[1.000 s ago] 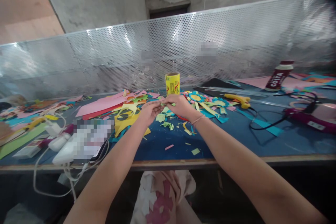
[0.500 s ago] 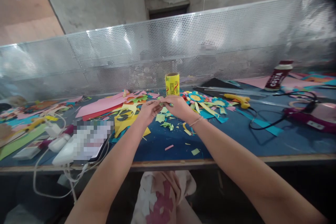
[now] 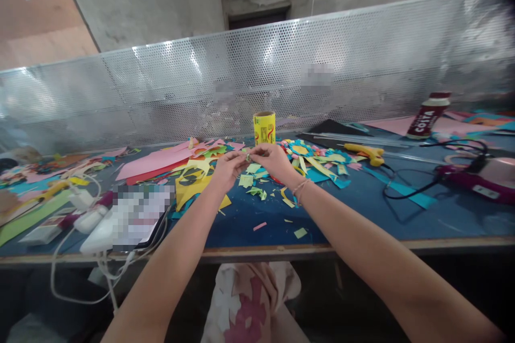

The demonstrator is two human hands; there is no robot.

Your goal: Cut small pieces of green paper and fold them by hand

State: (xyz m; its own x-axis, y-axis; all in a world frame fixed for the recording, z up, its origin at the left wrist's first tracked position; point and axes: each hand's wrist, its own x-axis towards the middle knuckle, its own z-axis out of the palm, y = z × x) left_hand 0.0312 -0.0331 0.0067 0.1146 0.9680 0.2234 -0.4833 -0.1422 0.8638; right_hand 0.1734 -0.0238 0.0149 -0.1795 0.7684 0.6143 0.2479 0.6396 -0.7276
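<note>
My left hand [image 3: 230, 168] and my right hand [image 3: 274, 162] meet fingertip to fingertip over the middle of the blue table. Between them is a small pale green piece of paper [image 3: 247, 157], mostly hidden by the fingers; both hands pinch it. Right behind stands a yellow tape roll [image 3: 264, 127] on its end. Light green paper scraps [image 3: 256, 192] lie below the hands. A yellow paper sheet with cut-out holes [image 3: 189, 187] is beside my left hand, and a blue paper flower with a yellow centre [image 3: 299, 150] is past my right hand.
To the right lie a yellow glue gun [image 3: 365, 153], a black cable and a purple power strip [image 3: 491, 187], with a Costa bottle [image 3: 428, 116] behind. At left are a phone [image 3: 147, 214], white chargers and cables [image 3: 60, 278]. A perforated metal screen [image 3: 181, 91] borders the back.
My right hand has turned slightly at the wrist, and its fingertips have shifted, showing more of the small green paper. My left hand stays nearly in place.
</note>
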